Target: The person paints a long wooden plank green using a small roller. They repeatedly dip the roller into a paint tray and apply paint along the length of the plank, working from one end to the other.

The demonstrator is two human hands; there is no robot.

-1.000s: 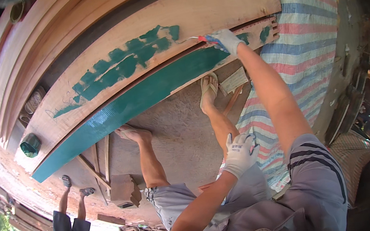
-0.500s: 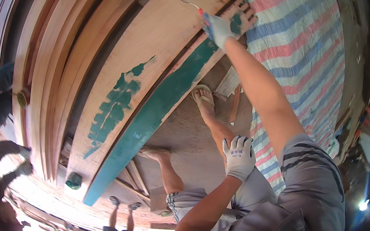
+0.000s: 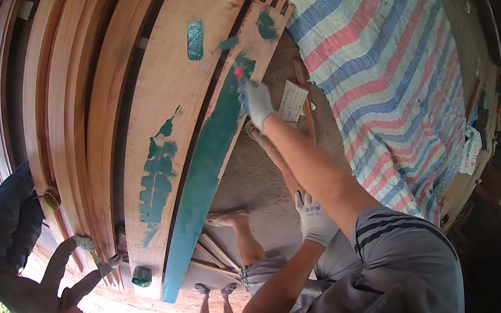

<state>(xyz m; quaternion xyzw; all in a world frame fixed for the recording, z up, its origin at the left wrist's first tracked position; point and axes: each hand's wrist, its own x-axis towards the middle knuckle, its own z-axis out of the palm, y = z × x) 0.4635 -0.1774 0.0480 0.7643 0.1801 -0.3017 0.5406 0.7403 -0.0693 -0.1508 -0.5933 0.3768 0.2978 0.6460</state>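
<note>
My right hand (image 3: 256, 101), in a white and blue glove, grips a paint roller (image 3: 239, 74) by its handle. Its green roller head is over the upper part of the narrow board (image 3: 207, 172), beside the gap between boards. Green paint covers most of that narrow board's lower length. To its left, the wide board (image 3: 163, 72) carries a ragged green patch and a separate short green block. My gloved left hand (image 3: 317, 219) rests on my knee, fingers laid over it and holding nothing.
A green paint pot (image 3: 141, 276) stands at the wide board's near end. Bare boards (image 3: 89, 116) line the left, where another person's gloved hands (image 3: 98, 254) work with a brush. A striped tarp (image 3: 374, 73) lies right. Another person's legs (image 3: 214, 304) show below.
My right hand has brought the roller from the wide board to the narrow one. A short green block now shows on the wide board. The view has turned; my left hand stays on my knee.
</note>
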